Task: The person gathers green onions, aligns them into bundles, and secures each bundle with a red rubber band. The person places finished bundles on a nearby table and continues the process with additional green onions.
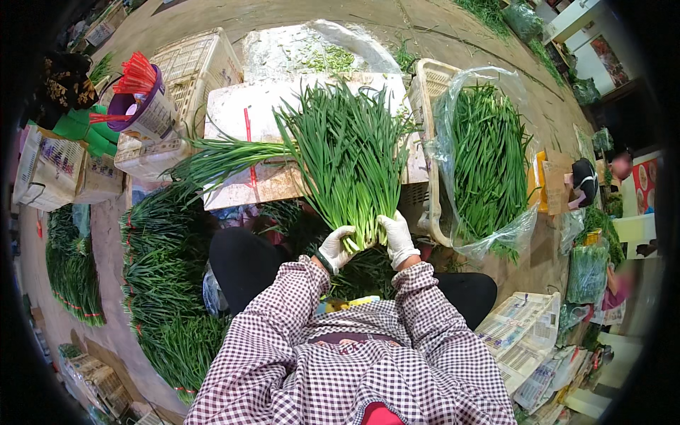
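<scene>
My left hand [337, 248] and my right hand [397, 240], both in white gloves, grip the pale stem ends of a large bunch of garlic chives [350, 159] from either side. Its green leaves fan away from me over a white board [228, 117]. A smaller lot of chives [244, 154] lies crosswise on the board, its leaves hanging past the left edge, with its stem ends hidden under the large bunch. Beneath these chives a red tie strip [248, 125] runs across the board.
At right, a plastic crate [438, 212] holds chives [486, 159] in a clear bag. Red-tied chive bundles [164, 265] are stacked at left. A purple-rimmed bucket [154, 114] with red strips stands on crates [196, 58] at upper left. Other people are at the far right.
</scene>
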A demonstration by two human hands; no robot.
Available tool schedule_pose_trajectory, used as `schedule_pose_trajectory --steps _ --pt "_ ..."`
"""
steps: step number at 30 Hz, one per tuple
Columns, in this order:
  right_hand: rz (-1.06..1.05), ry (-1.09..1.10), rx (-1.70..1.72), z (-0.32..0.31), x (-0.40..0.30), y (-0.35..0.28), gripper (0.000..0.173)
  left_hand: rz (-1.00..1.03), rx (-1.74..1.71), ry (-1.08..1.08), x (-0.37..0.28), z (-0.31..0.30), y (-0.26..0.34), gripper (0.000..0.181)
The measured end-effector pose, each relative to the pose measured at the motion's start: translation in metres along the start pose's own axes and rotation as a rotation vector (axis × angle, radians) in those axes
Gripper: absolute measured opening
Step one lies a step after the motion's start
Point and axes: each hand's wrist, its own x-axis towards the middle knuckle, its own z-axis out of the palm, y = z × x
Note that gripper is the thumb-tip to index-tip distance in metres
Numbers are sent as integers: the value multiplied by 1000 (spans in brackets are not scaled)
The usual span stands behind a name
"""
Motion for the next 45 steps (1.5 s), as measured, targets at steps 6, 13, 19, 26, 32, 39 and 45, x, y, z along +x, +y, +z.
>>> schedule_pose_trajectory --steps 6,13,19,26,32,39,45 --pt "51 -74 118 -15 10 8 34 -7 -1 61 -1 4 2 46" --pt "-239 74 -267 3 -5 9 39 5 55 58 6 -11 2 48" --pt "-99 55 -92 -5 4 14 40 4 54 63 0 4 2 50" --pt "-42 -15 -238 8 0 9 38 -17 34 3 -1 5 0 52" --pt "-102 28 -592 -5 24 50 65 -51 -51 5 2 8 -7 49" --pt "-412 423 -1041 14 -4 7 78 -44 -73 -25 0 13 -6 53" --pt "-974 -98 -1332 35 -10 -26 33 -58 -109 -70 4 -5 -5 51"
